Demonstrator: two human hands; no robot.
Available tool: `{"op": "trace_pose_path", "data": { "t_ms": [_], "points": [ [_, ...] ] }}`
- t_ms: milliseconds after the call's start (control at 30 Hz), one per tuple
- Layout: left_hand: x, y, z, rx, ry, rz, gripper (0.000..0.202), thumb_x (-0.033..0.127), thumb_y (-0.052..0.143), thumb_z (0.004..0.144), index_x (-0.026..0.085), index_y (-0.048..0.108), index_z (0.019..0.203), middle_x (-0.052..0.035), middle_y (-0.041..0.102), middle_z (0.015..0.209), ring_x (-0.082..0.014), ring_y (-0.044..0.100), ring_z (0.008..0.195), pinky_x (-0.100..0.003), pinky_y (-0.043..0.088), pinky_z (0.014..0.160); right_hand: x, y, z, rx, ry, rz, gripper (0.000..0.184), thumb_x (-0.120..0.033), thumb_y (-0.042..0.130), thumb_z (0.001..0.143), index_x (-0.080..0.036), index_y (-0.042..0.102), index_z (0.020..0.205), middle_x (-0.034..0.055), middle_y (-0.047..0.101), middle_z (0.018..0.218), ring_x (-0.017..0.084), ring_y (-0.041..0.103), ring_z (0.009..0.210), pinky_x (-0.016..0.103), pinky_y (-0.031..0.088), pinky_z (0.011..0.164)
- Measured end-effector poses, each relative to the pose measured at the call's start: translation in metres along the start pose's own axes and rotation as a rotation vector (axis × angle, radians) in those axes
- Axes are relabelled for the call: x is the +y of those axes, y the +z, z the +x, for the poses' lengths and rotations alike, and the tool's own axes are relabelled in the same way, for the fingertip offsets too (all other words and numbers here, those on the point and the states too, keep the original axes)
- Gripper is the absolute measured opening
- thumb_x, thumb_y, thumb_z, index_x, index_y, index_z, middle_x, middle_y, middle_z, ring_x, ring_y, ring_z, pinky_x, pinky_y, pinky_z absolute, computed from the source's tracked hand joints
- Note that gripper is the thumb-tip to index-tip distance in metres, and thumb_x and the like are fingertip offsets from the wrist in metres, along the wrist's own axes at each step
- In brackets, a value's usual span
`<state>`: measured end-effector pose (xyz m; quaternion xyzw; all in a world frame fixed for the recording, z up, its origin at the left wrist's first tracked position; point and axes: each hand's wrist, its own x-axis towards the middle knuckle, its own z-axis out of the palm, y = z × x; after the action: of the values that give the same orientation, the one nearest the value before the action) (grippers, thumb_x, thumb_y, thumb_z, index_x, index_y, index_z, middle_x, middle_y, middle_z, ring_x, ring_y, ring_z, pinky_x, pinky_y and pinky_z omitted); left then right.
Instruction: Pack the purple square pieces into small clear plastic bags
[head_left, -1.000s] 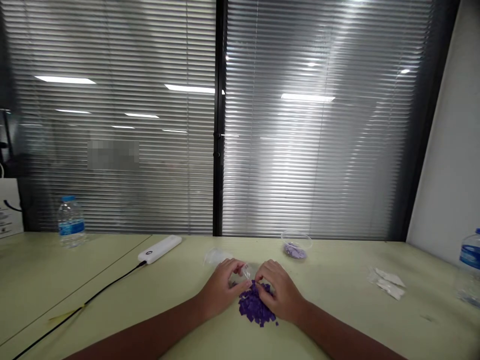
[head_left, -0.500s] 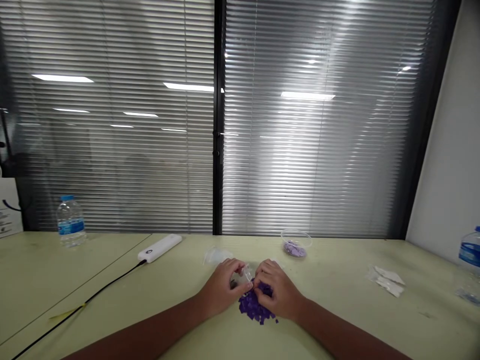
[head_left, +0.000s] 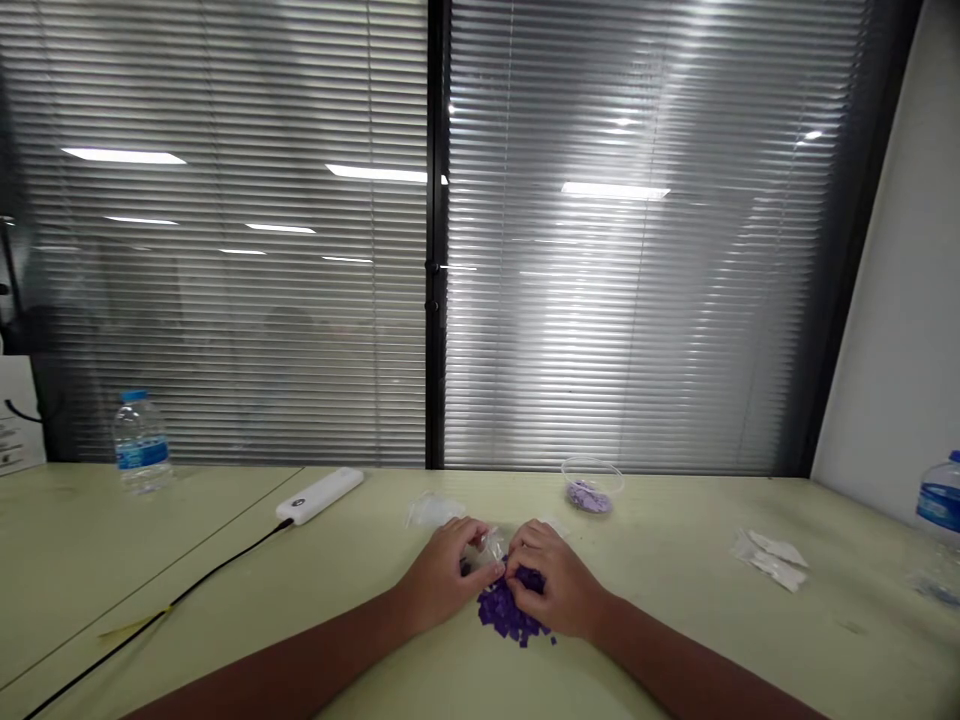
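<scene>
Head view: both forearms come in from the bottom edge & meet at mid-table. L hand lies knuckles up, fingers curled, thumb & fingertips pinched on a small clear bag, which stands up a little between the two hands. R hand is also knuckles up, fingers bent in, tips bunched against the bag's edge & the top of the pile; can't tell if anything is pinched betw. them.

Purple bits lie in a loose heap on the table, right under & betw. the hands, spilling toward the near side. A few strays lie just beside the heap.

Behind the L hand, near it: a 2nd clear sachet, flat. Further back & to the right: clear cup w/ pale lilac bits inside.

Far left: water bottle, upright. White power bank w/ black cable running to the lower-left corner. Right side: white packets, well apart from the hands, & another bottle at the frame edge. Closed blinds fill the back.
</scene>
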<state>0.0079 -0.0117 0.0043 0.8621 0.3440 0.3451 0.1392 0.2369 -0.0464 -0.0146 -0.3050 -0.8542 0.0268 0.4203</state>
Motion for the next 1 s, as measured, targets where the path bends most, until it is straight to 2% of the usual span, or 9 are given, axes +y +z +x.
{"op": "trace_pose_path", "data": {
  "t_ms": [267, 533, 1000],
  "points": [
    [-0.0009, 0.0010, -0.0020, -0.014, 0.000, 0.020, 0.025, 0.033, 0.077, 0.086, 0.022, 0.069, 0.107, -0.0044, 0.070, 0.102, -0.0265, 0.064, 0.097, -0.036, 0.049, 0.088, 0.0073, 0.0002, 0.0011, 0.065, 0.084, 0.035, 0.016, -0.009, 0.065, 0.089, -0.024, 0.064, 0.085, 0.0018, 0.067, 0.087, 0.022, 0.062, 0.088, 0.035, 0.046, 0.082],
    [-0.0043, 0.0028, -0.0025, -0.042, 0.022, 0.057, 0.029, 0.035, 0.078, 0.087, 0.022, 0.067, 0.111, -0.0048, 0.070, 0.102, -0.0265, 0.064, 0.096, -0.037, 0.048, 0.089, 0.0082, -0.0035, 0.0012, 0.188, 0.206, 0.067, 0.015, -0.014, 0.060, 0.097, -0.023, 0.063, 0.086, 0.0013, 0.065, 0.084, 0.021, 0.061, 0.085, 0.032, 0.046, 0.079],
    [-0.0012, 0.0025, -0.0031, -0.067, 0.049, 0.062, 0.033, 0.041, 0.078, 0.088, 0.023, 0.068, 0.113, -0.0056, 0.070, 0.103, -0.0274, 0.063, 0.096, -0.038, 0.049, 0.089, 0.0094, -0.0036, -0.0006, 0.112, 0.159, 0.054, 0.014, -0.022, 0.063, 0.102, -0.026, 0.075, 0.094, 0.0019, 0.068, 0.084, 0.021, 0.063, 0.085, 0.033, 0.048, 0.078]
  ]
}}
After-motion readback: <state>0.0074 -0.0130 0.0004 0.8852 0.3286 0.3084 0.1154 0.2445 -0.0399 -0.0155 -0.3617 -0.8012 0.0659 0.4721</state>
